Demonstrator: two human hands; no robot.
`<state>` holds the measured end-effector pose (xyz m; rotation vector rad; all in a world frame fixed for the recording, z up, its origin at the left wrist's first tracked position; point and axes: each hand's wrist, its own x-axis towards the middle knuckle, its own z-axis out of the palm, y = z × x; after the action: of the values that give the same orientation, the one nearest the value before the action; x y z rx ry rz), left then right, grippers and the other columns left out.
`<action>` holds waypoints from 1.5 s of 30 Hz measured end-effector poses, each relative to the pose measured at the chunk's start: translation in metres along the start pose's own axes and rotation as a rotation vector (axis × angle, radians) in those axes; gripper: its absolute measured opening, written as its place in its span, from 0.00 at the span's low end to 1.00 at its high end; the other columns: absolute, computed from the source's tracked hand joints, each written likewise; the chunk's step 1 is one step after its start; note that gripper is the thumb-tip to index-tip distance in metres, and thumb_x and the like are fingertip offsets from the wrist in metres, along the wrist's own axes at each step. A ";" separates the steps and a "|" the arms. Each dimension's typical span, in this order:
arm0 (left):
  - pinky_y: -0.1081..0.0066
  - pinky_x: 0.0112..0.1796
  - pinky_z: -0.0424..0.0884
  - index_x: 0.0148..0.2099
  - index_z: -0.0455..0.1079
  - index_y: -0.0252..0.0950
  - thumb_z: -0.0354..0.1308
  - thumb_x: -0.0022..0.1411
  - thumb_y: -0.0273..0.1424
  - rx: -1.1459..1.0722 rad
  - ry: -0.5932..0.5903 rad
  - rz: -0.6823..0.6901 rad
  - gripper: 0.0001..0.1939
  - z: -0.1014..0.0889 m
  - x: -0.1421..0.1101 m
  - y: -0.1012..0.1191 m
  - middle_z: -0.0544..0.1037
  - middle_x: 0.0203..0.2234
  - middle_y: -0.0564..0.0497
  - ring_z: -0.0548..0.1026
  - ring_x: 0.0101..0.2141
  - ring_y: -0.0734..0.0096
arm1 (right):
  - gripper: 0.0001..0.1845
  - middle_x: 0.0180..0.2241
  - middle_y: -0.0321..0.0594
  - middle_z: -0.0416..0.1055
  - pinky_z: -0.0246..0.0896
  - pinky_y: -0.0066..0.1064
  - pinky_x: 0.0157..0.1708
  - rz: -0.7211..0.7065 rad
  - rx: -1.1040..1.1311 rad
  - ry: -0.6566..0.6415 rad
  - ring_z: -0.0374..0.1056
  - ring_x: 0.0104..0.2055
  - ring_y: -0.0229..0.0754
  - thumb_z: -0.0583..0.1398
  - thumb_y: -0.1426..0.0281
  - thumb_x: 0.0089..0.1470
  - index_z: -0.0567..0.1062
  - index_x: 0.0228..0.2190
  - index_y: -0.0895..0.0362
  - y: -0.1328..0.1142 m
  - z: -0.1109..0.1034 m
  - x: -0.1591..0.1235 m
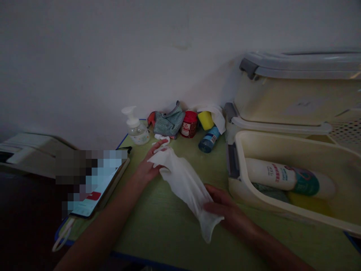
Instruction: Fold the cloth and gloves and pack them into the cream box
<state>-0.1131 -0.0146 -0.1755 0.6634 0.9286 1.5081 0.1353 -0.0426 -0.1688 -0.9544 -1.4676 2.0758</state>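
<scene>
A thin, limp white sheet (184, 180) stretches between my two hands over the green table. My left hand (152, 162) grips its upper end, with part of the white material showing by the fingertips. The lower end is pinched in my right hand (222, 207), past which a loose edge hangs down. Whether the sheet is a wipe, a cloth or a glove, I cannot make out. Just beyond my left hand stand a clear pump bottle (138, 131) and a crumpled teal cloth (169, 122).
Along the wall are a red jar (189, 124), a yellow sponge (205, 120), a white cloth (219, 116) and a tilted blue bottle (209, 140). At right, an open cream bin (239, 188) holds a white-and-green bottle (284, 177). A phone (96, 188) with a cable (63, 237) leans left.
</scene>
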 end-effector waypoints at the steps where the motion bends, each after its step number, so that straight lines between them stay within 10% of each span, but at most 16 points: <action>1: 0.76 0.27 0.70 0.43 0.65 0.37 0.63 0.48 0.29 -0.016 0.046 0.012 0.18 0.000 0.003 -0.002 0.76 0.29 0.55 0.74 0.26 0.74 | 0.22 0.31 0.36 0.70 0.60 0.30 0.28 0.000 0.002 0.018 0.66 0.29 0.41 0.58 0.68 0.39 0.69 0.40 0.56 0.001 0.000 0.002; 7: 0.67 0.42 0.69 0.46 0.62 0.38 0.52 0.57 0.34 0.001 0.180 0.048 0.14 0.004 0.013 -0.010 0.74 0.43 0.48 0.74 0.40 0.68 | 0.29 0.40 0.42 0.70 0.64 0.40 0.41 -0.114 -0.227 0.127 0.67 0.41 0.47 0.56 0.72 0.38 0.65 0.47 0.57 0.010 -0.006 0.005; 11: 0.57 0.52 0.61 0.56 0.57 0.41 0.56 0.53 0.31 0.592 0.303 0.372 0.27 0.009 0.004 -0.021 0.67 0.54 0.44 0.67 0.52 0.60 | 0.33 0.52 0.49 0.64 0.56 0.47 0.54 -0.220 -0.444 0.163 0.63 0.53 0.49 0.53 0.73 0.45 0.58 0.56 0.59 0.015 -0.009 0.003; 15: 0.55 0.57 0.53 0.59 0.57 0.37 0.54 0.57 0.30 1.183 -0.035 0.698 0.27 0.018 -0.014 -0.029 0.57 0.61 0.41 0.55 0.60 0.58 | 0.36 0.57 0.50 0.58 0.51 0.48 0.58 -0.406 -0.718 0.276 0.57 0.58 0.47 0.51 0.77 0.48 0.50 0.59 0.58 0.025 -0.011 0.004; 20: 0.54 0.56 0.58 0.55 0.64 0.35 0.54 0.59 0.30 1.568 -0.443 0.542 0.21 0.025 -0.021 -0.039 0.64 0.57 0.41 0.61 0.57 0.57 | 0.29 0.60 0.47 0.51 0.56 0.45 0.56 -0.682 -1.079 0.376 0.50 0.62 0.46 0.49 0.82 0.50 0.61 0.53 0.53 0.026 -0.006 -0.001; 26: 0.59 0.51 0.65 0.52 0.66 0.34 0.60 0.52 0.22 1.415 -0.285 0.417 0.23 0.032 -0.015 -0.037 0.72 0.48 0.42 0.69 0.50 0.59 | 0.20 0.56 0.50 0.59 0.60 0.45 0.53 -0.650 -1.202 0.211 0.54 0.60 0.49 0.51 0.81 0.51 0.69 0.45 0.57 0.015 0.002 -0.009; 34: 0.59 0.53 0.60 0.46 0.70 0.42 0.67 0.40 0.22 1.263 -0.200 0.535 0.27 0.063 0.032 0.018 0.70 0.49 0.48 0.66 0.51 0.56 | 0.15 0.55 0.48 0.63 0.55 0.47 0.56 -0.390 -1.309 0.063 0.57 0.57 0.52 0.54 0.74 0.54 0.73 0.44 0.58 0.003 0.005 -0.008; 39: 0.56 0.48 0.61 0.31 0.67 0.35 0.59 0.49 0.24 1.407 0.307 0.459 0.05 0.031 0.063 0.029 0.72 0.36 0.43 0.69 0.46 0.51 | 0.16 0.54 0.46 0.65 0.54 0.45 0.57 -0.365 -1.324 0.054 0.59 0.57 0.50 0.54 0.74 0.55 0.73 0.45 0.59 0.002 0.005 -0.007; 45: 0.63 0.41 0.66 0.28 0.66 0.36 0.63 0.45 0.23 1.493 0.285 0.355 0.08 -0.006 0.057 0.016 0.72 0.27 0.48 0.74 0.37 0.55 | 0.16 0.53 0.47 0.66 0.56 0.45 0.55 -0.441 -1.328 0.064 0.59 0.56 0.50 0.54 0.74 0.55 0.72 0.46 0.58 0.007 0.002 -0.006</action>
<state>-0.1349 0.0404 -0.1705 1.7355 2.2499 0.9685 0.1381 -0.0508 -0.1726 -0.8961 -2.7016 0.5716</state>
